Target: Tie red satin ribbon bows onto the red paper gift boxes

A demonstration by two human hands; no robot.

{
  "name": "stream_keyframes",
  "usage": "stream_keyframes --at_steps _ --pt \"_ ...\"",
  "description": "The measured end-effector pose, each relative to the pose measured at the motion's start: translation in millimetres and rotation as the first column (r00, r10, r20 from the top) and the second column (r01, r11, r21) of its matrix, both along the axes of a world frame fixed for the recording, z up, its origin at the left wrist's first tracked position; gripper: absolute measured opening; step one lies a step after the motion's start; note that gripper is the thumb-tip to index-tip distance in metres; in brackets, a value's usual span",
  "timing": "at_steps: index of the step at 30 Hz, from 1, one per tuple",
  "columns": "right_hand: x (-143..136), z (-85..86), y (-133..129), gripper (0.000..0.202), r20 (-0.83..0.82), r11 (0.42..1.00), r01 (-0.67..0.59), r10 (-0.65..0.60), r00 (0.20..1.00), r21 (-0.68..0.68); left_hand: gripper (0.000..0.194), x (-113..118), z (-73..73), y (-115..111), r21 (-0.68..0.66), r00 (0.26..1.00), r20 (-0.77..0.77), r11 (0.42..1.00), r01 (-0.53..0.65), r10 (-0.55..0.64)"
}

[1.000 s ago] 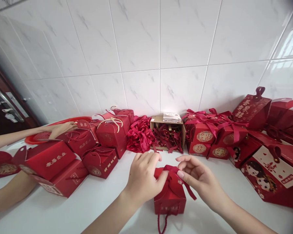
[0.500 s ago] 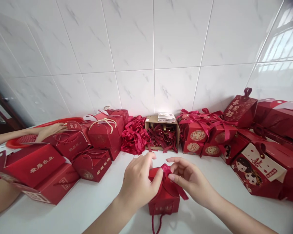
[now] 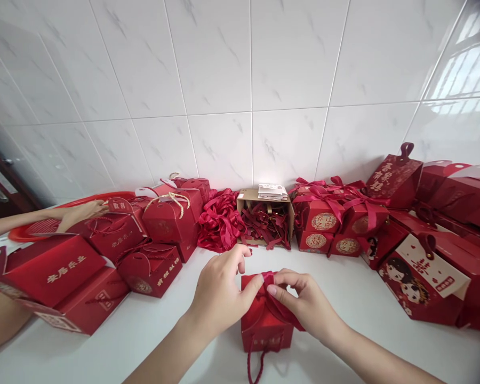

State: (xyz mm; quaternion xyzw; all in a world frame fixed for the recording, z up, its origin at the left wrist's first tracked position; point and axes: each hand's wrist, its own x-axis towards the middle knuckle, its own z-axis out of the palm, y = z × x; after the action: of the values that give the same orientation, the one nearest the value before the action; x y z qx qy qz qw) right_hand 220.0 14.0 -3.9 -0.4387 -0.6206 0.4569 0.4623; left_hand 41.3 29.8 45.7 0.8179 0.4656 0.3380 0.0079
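A small red gift box (image 3: 260, 333) with a twisted cord handle stands on the white table in front of me. A dark red satin ribbon (image 3: 286, 310) is gathered at its top, with a tail hanging to the right. My left hand (image 3: 220, 288) is on the box's left side, its thumb pressed to the ribbon at the top and its index finger raised and bent. Pinched between the thumb and fingers of my right hand (image 3: 310, 304) is the ribbon, near the same spot. The inner fingertips are partly hidden.
Behind the box lie a heap of red ribbons (image 3: 221, 218) and an open carton (image 3: 290, 218) of dark red strips. Ribbon-tied boxes (image 3: 324, 216) and larger boxes (image 3: 420, 277) stand right, more boxes (image 3: 76, 282) left. Another person's hand (image 3: 82, 213) reaches over a red basket (image 3: 24, 233).
My right hand has drawn in toward the knot and closed its fingers on the ribbon. My left hand has shifted slightly left and down. The ribbon tail now lies closer under my right hand.
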Motion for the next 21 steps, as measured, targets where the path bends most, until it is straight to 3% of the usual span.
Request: stream_keyframes --at_steps 3,6,9,12,19,21 --pt "2.0 0.2 1.2 0.031 0.013 0.999 0.028 -0.028 1.000 0.020 0.019 -4.9 7.7 -2.3 -0.147 0.995 -0.015 0.984 0.097 -0.100" --pt "3.6 1.9 1.3 0.030 0.025 0.999 0.024 -0.025 0.999 0.044 0.017 -12.0 11.7 -4.3 -0.380 0.971 -0.086 0.908 0.176 -0.224" --pt "3.2 2.7 0.2 0.031 0.000 0.998 -0.005 0.005 1.000 0.056 0.013 -18.6 6.1 0.2 -0.499 0.973 -0.152 0.863 0.078 -0.175" --pt "1.7 1.9 -1.4 0.034 -0.068 0.997 -0.074 0.075 0.995 0.012 0.025 -22.6 -3.9 9.9 -0.588 0.978 -0.161 0.809 0.012 -0.131" --pt "4.4 2.3 -2.8 0.033 -0.017 0.992 -0.121 0.122 0.992 0.033 0.035 -21.0 -18.5 22.9 -0.761 0.987 -0.023 0.643 0.086 -0.160" --pt "6.3 3.3 -2.1 0.032 0.041 0.992 -0.116 0.114 0.993 0.050 0.036 -20.5 -19.9 23.8 -0.768 0.986 -0.007 0.633 0.101 -0.166"
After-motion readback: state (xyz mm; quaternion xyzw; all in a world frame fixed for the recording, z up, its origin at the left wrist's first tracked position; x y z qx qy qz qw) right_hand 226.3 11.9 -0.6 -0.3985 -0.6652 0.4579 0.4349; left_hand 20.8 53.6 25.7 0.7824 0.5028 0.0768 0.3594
